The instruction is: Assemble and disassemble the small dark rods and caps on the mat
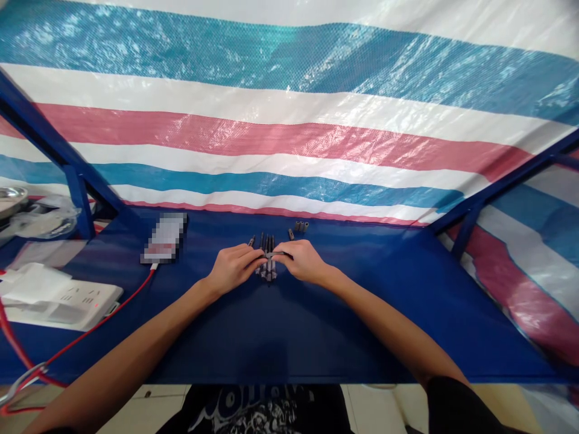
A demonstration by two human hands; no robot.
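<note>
On blue table [316, 331], hands [233, 267], pinched slim piece [270, 255]

Before you: one striped plastic sheet [271, 166], white, blue and red, woven texture, slack and creased, spanning the back. At your right: more striped sheeting [538, 283], beyond the frame. One dark blue table [362, 343], smooth, glossy top, straight front edge. Two sloping blue beams, left [40, 129] and right [506, 181], each with a short strut. Below your table edge: floor [167, 404], pale tiles, visible joints. Light: bright glints across the sheet, soft sheen on the tabletop.
</note>
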